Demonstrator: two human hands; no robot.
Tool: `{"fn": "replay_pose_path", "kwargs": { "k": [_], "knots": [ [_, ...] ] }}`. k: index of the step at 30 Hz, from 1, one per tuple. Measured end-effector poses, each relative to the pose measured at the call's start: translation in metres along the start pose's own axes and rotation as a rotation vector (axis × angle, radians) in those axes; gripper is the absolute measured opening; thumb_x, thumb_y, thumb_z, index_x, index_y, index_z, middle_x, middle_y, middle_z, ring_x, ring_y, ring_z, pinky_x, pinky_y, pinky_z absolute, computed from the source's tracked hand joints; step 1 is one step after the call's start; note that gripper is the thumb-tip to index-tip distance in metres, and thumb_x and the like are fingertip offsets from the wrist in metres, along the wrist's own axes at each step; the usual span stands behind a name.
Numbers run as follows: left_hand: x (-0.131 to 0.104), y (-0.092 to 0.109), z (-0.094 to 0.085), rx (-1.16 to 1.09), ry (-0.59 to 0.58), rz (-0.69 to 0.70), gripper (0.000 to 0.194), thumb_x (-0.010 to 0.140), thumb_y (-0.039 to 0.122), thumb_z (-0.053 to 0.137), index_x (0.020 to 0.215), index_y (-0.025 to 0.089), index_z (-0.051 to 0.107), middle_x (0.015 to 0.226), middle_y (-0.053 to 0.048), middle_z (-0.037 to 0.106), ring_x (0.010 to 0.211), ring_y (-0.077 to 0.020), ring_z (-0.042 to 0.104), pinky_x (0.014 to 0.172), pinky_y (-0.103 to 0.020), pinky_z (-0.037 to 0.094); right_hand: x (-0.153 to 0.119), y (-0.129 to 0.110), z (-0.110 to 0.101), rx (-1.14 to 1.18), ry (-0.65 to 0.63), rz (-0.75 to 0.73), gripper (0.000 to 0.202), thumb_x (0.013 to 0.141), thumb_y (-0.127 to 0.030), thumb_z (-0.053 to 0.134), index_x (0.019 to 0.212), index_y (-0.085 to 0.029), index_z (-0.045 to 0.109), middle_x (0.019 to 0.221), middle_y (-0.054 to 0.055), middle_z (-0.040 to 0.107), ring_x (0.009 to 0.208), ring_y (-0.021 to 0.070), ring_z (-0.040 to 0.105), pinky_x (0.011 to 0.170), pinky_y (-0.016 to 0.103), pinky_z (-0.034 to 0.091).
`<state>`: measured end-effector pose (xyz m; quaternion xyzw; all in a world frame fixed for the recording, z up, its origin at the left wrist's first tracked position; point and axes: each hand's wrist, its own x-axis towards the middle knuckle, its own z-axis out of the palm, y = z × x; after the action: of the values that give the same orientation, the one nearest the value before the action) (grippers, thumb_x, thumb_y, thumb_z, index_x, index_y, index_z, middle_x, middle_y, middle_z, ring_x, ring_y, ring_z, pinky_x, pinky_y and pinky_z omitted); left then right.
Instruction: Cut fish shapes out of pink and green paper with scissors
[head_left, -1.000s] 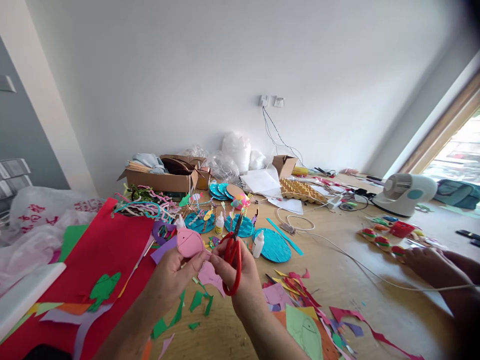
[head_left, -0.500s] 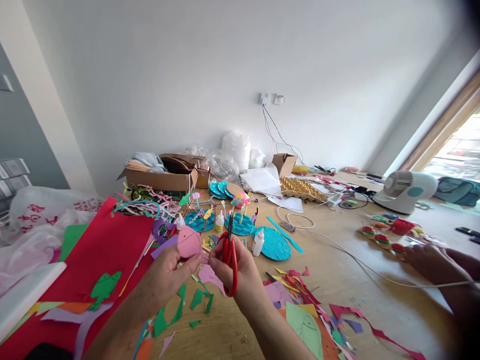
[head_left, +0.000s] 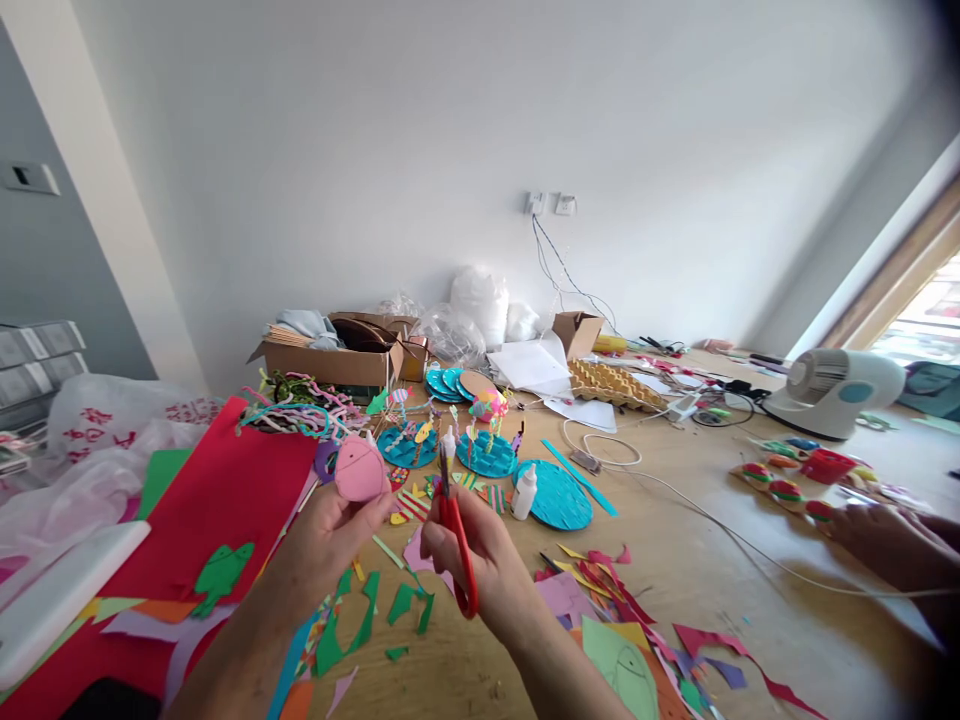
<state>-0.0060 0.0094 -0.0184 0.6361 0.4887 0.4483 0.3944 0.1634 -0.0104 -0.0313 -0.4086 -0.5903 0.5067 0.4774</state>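
While the left hand [head_left: 337, 535] pinches a pink paper fish shape [head_left: 360, 469] between thumb and fingers, the right hand [head_left: 476, 545] grips a pair of scissors [head_left: 463, 565] by its red handles, the blades pointing away from the person. Whether the blades are parted is too small to tell. Taking the white glue bottle [head_left: 524, 493] as the landmark, the pink shape is to its left, with the scissors between them, both held above the bench [head_left: 457, 665]. A textured blue disc [head_left: 562, 497] lies just beside the bottle on its right, and a blue disc with upright paper decorations [head_left: 486, 455] is near it, behind and to the left. Well to the bottle's left, a green paper fish [head_left: 223, 572] lies on a red sheet [head_left: 217, 490]. Green scraps [head_left: 367, 610] are nearer the person than the bottle, to its left; a pale green sheet with a drawn fish [head_left: 616, 660] is nearer too, to its right. Well apart on the bottle's right are another person's hand [head_left: 881, 530] and, farther back, a white fan [head_left: 840, 390].
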Motion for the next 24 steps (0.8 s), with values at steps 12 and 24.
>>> {"fn": "replay_pose_path", "kwargs": {
  "k": [12, 24],
  "knots": [
    [0.0, 0.009, -0.014, -0.261, 0.126, -0.022, 0.014, 0.069, 0.029, 0.068, 0.064, 0.016, 0.069, 0.066, -0.001, 0.069, 0.061, -0.0162, 0.064, 0.061, -0.026, 0.053, -0.004, 0.006, 0.005, -0.33, -0.181, -0.026, 0.027, 0.085, -0.03, 0.052, 0.062, -0.02, 0.04, 0.058, -0.005, 0.036, 0.056, 0.0107, 0.031, 0.048, 0.023, 0.021],
    [-0.001, 0.003, -0.017, -0.25, 0.018, -0.055, 0.018, 0.077, 0.03, 0.066, 0.067, 0.016, 0.069, 0.064, 0.0, 0.07, 0.062, -0.0158, 0.066, 0.06, -0.024, 0.052, -0.004, 0.009, 0.006, -0.291, -0.219, -0.002, 0.03, 0.087, -0.031, 0.051, 0.062, -0.021, 0.04, 0.056, -0.005, 0.036, 0.054, 0.0105, 0.032, 0.047, 0.023, 0.02]
  ]
}}
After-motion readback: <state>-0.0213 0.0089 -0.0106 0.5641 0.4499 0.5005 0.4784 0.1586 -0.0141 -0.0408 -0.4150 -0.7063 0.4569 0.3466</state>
